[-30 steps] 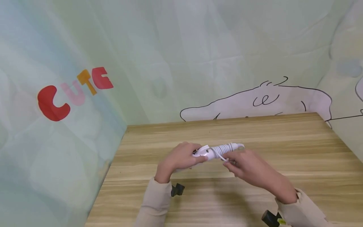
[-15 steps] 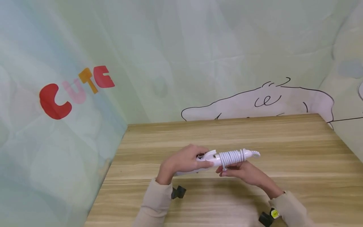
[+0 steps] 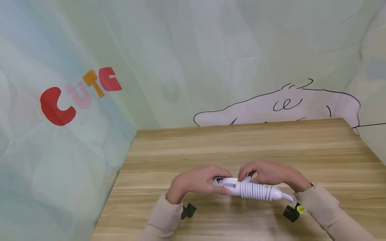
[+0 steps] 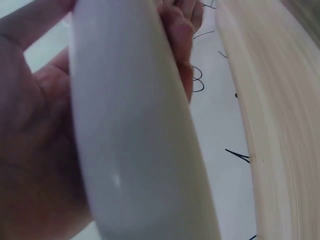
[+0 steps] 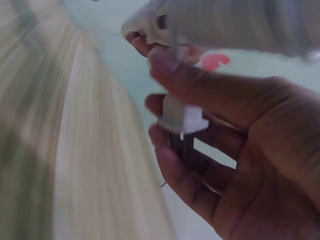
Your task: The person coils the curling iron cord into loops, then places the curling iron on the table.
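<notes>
A white hair iron (image 3: 236, 191) lies level above the table, a white cord (image 3: 256, 191) wound in several turns round its handle. My left hand (image 3: 197, 181) grips the iron near its middle, thumb in front and fingers behind; its smooth white barrel (image 4: 132, 125) fills much of the left wrist view. My right hand (image 3: 269, 173) is just behind the coiled handle and holds the cord's white plug (image 5: 184, 117) in curled fingers, its prongs pointing down in the right wrist view. Part of the iron is hidden behind my left hand.
The wood-grain table (image 3: 169, 150) lies under both hands. Behind it and to the left hang pale printed cloths (image 3: 181, 67), one bearing the letters CUTE. Black wrist-worn pieces (image 3: 291, 213) sit below the cuffs.
My right hand has passed from in front of the handle, under it, to behind it, bringing the cord round. The iron has come nearer and tipped, its cord end now lower.
</notes>
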`<control>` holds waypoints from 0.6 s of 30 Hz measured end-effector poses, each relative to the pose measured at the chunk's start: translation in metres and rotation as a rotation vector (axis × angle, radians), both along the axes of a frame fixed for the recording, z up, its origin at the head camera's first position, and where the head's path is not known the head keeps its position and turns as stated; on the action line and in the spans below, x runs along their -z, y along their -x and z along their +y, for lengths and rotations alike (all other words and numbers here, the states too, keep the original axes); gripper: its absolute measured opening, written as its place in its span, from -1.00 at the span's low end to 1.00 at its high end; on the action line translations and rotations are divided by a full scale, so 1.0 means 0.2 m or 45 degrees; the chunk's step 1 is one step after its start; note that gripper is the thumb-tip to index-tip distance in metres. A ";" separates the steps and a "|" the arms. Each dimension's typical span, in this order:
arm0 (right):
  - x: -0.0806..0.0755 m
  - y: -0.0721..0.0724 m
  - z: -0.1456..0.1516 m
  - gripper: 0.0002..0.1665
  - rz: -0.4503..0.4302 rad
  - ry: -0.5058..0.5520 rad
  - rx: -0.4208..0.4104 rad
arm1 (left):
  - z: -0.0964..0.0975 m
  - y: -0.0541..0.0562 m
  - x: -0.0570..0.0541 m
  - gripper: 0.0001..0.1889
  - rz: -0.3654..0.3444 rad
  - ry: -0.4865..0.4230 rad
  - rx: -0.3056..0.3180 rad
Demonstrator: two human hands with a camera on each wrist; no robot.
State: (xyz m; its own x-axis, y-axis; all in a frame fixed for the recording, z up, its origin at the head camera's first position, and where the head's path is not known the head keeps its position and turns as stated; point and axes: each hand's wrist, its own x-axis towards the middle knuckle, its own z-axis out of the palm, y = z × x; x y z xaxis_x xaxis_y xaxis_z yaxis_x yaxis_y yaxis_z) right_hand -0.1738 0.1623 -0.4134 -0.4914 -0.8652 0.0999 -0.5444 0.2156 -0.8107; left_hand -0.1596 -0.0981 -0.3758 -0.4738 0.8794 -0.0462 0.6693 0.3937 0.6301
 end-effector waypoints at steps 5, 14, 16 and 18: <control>-0.05 -0.01 -0.04 -0.68 0.318 -0.231 0.051 | 0.04 -0.02 0.07 -0.74 0.167 0.098 -0.045; 0.15 0.03 -0.05 -0.69 0.588 -0.390 0.217 | 0.09 -0.02 0.27 -0.75 0.213 0.192 -0.156; 0.19 0.04 -0.05 -0.70 0.613 -0.396 0.242 | 0.10 -0.02 0.30 -0.72 0.187 0.236 -0.193; 0.22 0.05 -0.05 -0.72 0.636 -0.401 0.251 | 0.10 -0.02 0.32 -0.69 0.166 0.262 -0.226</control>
State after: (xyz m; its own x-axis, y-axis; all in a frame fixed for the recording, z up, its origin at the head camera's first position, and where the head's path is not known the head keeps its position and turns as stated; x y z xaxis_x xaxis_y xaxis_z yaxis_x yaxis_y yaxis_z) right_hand -0.1839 0.1529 -0.4581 -0.6047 -0.7883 0.1137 -0.7671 0.5380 -0.3496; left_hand -0.1560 -0.0781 -0.4397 -0.6329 0.7608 -0.1437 0.6485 0.6223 0.4384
